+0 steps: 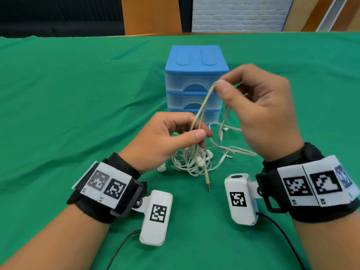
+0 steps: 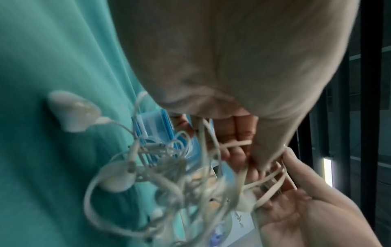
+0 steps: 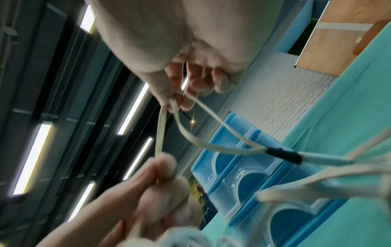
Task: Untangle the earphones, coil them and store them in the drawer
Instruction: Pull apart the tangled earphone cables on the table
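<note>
A loop of the earphones [image 1: 194, 156] cord is being pinched high by the right hand [image 1: 261, 112]; lower strands are being pinched by the left hand [image 1: 167, 137]. The tangle is hanging, possibly touching the green cloth [image 1: 58, 104], before the 3-drawer unit [image 1: 194, 82].

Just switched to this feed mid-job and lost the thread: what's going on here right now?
A person is untangling white wired earphones over a green cloth-covered table. The left hand pinches cable strands just above the knotted bundle, which rests on the cloth. The right hand pinches a loop of cable and holds it higher up. The metal jack plug lies loose on the cloth. The blue plastic three-drawer unit behind has all drawers shut. Nothing is coiled yet.
</note>
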Demonstrator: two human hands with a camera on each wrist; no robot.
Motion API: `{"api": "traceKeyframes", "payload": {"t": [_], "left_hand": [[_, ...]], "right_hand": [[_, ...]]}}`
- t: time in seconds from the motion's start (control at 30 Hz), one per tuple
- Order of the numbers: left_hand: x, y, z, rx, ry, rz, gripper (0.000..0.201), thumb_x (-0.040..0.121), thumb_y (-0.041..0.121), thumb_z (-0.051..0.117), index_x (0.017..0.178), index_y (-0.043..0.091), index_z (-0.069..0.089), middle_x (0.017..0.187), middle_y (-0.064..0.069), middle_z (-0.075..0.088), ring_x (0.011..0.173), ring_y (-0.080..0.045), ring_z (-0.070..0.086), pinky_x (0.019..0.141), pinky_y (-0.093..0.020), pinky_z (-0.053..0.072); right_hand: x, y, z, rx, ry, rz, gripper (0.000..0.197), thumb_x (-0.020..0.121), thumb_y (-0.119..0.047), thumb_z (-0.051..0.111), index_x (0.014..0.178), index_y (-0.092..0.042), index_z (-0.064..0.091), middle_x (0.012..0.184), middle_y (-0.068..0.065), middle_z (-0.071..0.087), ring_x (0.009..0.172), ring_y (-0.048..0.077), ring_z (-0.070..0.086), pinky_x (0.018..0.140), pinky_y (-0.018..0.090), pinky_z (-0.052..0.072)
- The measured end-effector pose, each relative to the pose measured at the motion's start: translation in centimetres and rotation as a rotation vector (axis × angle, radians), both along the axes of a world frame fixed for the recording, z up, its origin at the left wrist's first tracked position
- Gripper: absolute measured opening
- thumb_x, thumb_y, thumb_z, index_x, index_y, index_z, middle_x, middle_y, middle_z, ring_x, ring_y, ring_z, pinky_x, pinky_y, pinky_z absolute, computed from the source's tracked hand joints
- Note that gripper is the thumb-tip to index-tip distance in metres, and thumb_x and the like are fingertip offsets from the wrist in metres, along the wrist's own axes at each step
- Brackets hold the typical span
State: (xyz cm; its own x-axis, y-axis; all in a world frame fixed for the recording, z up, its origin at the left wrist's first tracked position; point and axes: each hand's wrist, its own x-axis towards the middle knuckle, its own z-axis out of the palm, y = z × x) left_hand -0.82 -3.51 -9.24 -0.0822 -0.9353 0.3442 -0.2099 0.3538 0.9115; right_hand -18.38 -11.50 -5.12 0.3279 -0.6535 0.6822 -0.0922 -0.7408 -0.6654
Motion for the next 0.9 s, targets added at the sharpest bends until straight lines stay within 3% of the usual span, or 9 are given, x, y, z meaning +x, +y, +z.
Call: {"api": "traceKeyframes", "payload": {"t": [0.13,0.37,0.47,0.53,0.6,0.63,0.7,0.8,0.9], "left_hand": [[0.2,-0.2,0.3,0.038,0.011,-0.009,0.009,0.095,0.006,0.058,0.091,0.007,0.066,0.076,0.003,0.062,0.071,-0.009,0.056,0.07,-0.018,0.046],[0.3,-0.1,0.4,0.052,-0.016,0.007,0.014,0.096,0.013,0.061,0.088,0.003,0.067,0.077,-0.007,0.057,0.069,-0.014,0.047,0.065,-0.019,0.038],[0.4,-0.1,0.3,0.045,0.035,0.068,0.016,0.094,0.015,0.064,0.087,0.002,0.072,0.072,-0.016,0.055,0.067,-0.021,0.042,0.062,-0.027,0.034],[0.6,-0.1,0.1,0.051,0.033,0.111,0.016,0.093,0.015,0.067,0.089,0.003,0.076,0.068,-0.018,0.055,0.066,-0.022,0.041,0.061,-0.03,0.032],[0.6,-0.2,0.0,0.06,0.011,0.14,0.013,0.092,0.014,0.069,0.09,0.004,0.078,0.061,-0.006,0.058,0.061,-0.015,0.043,0.058,-0.023,0.033],[0.6,-0.2,0.0,0.062,0.0,0.147,0.013,0.091,0.014,0.07,0.09,0.005,0.078,0.06,0.001,0.058,0.058,-0.011,0.043,0.055,-0.02,0.034],[0.5,-0.3,-0.1,0.063,-0.016,0.148,0.013,0.09,0.016,0.071,0.089,0.006,0.079,0.062,0.0,0.06,0.056,-0.013,0.042,0.051,-0.02,0.033],[0.5,-0.3,-0.3,0.036,-0.036,0.134,0.018,0.091,0.015,0.071,0.08,0.0,0.075,0.061,-0.002,0.055,0.057,-0.012,0.04,0.054,-0.022,0.031],[0.5,-0.4,-0.3,0.025,-0.043,0.126,0.019,0.092,0.014,0.069,0.081,-0.001,0.073,0.064,-0.006,0.054,0.061,-0.012,0.041,0.057,-0.023,0.032]], "right_hand": [[-1.0,-1.0,0.2,-0.007,-0.148,-0.165,0.012,0.094,-0.02,0.065,0.086,-0.01,0.069,0.077,0.006,0.061,0.062,0.011,0.044,0.062,0.022,0.036],[-1.2,-2.0,-0.2,0.035,-0.216,-0.312,0.013,0.093,-0.023,0.064,0.087,-0.012,0.069,0.078,-0.001,0.061,0.058,0.006,0.044,0.059,0.019,0.035],[-1.5,-2.6,-0.7,0.115,-0.07,-0.305,0.009,0.087,-0.023,0.067,0.094,-0.021,0.073,0.088,-0.003,0.066,0.054,0.004,0.04,0.059,0.018,0.035],[-1.8,-2.3,-0.6,0.092,0.057,-0.287,0.033,0.079,-0.015,0.067,0.109,-0.027,0.071,0.104,-0.004,0.065,0.068,0.0,0.047,0.067,0.015,0.038],[-1.8,-1.6,-0.1,-0.019,0.103,-0.207,0.049,0.073,-0.006,0.063,0.119,-0.024,0.068,0.111,-0.008,0.062,0.086,-0.004,0.051,0.073,0.009,0.035],[-1.6,-1.1,0.2,-0.073,0.113,-0.144,0.05,0.073,-0.004,0.062,0.119,-0.021,0.069,0.111,-0.009,0.063,0.09,-0.004,0.053,0.074,0.008,0.034],[-1.1,-0.4,0.2,-0.122,0.195,0.0,0.041,0.077,-0.005,0.065,0.115,-0.019,0.072,0.106,-0.012,0.068,0.088,0.0,0.058,0.074,0.006,0.033],[-0.3,0.1,-0.4,0.006,0.444,0.171,0.028,0.084,-0.018,0.075,0.112,-0.022,0.075,0.091,-0.019,0.07,0.073,0.005,0.063,0.067,0.006,0.039],[-0.3,-0.2,-0.8,0.085,0.536,0.218,0.014,0.087,-0.028,0.076,0.1,-0.023,0.078,0.08,-0.011,0.074,0.067,0.005,0.063,0.064,0.022,0.049]]}}
